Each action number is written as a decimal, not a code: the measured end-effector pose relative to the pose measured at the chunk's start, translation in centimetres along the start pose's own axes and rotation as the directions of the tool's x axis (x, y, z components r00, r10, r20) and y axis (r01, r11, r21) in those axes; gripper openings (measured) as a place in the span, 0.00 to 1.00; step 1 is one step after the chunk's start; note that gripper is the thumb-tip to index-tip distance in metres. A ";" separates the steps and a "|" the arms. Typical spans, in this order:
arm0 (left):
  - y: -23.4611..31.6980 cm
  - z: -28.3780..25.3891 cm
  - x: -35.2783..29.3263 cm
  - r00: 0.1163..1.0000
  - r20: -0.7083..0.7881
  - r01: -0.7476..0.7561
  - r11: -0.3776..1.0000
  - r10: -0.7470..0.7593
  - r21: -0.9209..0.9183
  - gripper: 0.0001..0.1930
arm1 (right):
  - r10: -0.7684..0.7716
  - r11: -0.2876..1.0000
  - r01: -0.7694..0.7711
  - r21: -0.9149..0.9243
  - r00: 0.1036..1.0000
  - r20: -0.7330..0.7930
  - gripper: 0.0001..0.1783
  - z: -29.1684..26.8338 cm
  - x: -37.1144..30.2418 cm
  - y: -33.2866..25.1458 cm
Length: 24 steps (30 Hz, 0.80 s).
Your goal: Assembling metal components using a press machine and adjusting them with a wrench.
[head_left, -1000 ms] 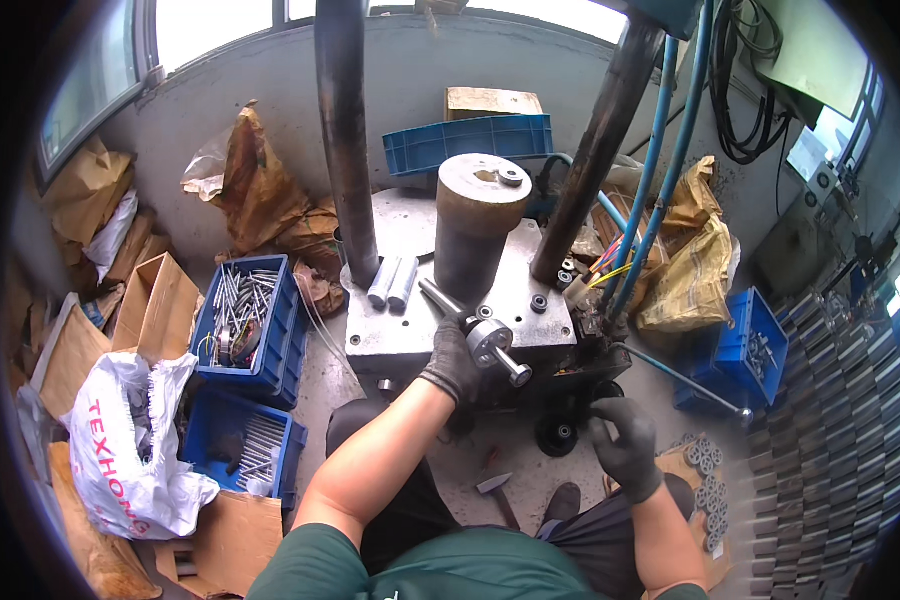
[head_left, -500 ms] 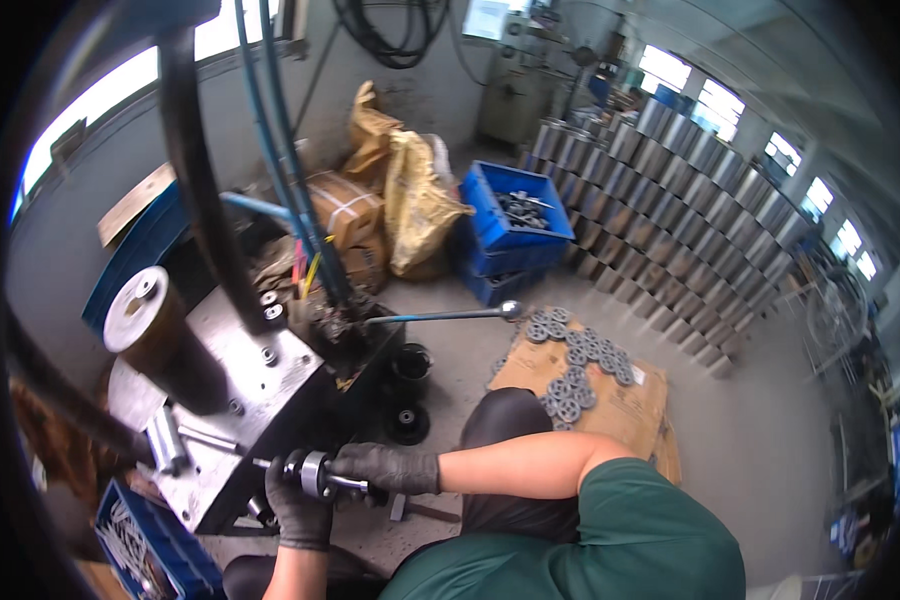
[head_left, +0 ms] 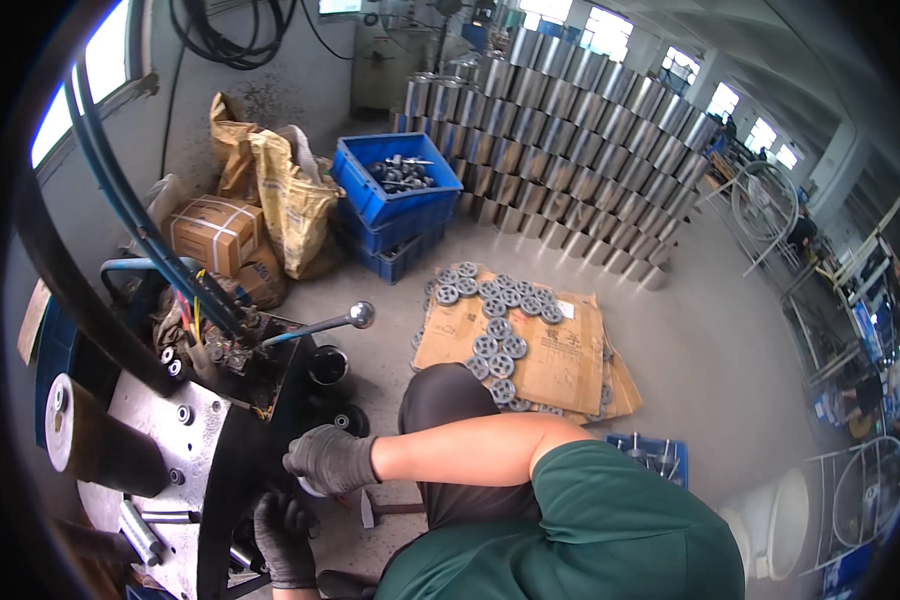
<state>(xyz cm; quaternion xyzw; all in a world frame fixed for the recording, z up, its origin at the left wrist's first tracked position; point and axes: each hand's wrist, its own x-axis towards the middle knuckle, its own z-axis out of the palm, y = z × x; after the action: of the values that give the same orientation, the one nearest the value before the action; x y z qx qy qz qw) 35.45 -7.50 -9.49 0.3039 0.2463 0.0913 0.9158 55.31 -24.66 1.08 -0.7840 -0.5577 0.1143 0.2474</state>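
My right hand, in a dark grey glove, is closed over the shaft with a metal ring. Only a pale shiny edge of that metal part shows beneath the glove. Just below and left of it is my left hand, also gloved, its fingers curled; what they hold, if anything, is hidden. Both hands are beside the dark front of a steel machine table. On its top stand a large dark cylinder and, nearer, a short metal tube. A hammer lies on the floor right of my hands.
A lever with a ball knob juts from the machine. Grey spoked wheels lie on flattened cardboard. Behind are blue crates, sacks and stacked metal cylinders. A blue tray of metal parts is at right.
The view has swung right. Before, both hands held the shaft with its metal ring in plain sight, left hand around it; now my hands are farther apart and the part is mostly covered.
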 end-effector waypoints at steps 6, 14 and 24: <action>-0.2 -2.8 2.4 0.998 -0.044 -0.048 0.994 0.052 0.100 0.20 | 0.065 0.908 0.083 -0.410 0.940 0.334 0.17 -0.3 -1.7 2.2; -1.1 -0.2 2.9 0.991 0.101 -0.116 0.936 0.087 0.331 0.17 | 0.134 0.978 -0.151 -0.141 0.983 -0.124 0.18 -5.0 -4.8 9.6; -0.5 5.5 0.8 0.975 0.214 -0.012 0.948 -0.060 0.319 0.10 | 0.252 0.863 -0.401 -0.307 0.869 -0.425 0.14 -20.9 -19.7 17.7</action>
<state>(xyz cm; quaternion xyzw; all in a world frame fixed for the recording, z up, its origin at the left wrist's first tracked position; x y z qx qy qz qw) 38.93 -10.45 -6.33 0.4526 0.1581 0.0049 0.8776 72.39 -52.93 7.82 -0.9085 -0.3685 -0.1067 0.1657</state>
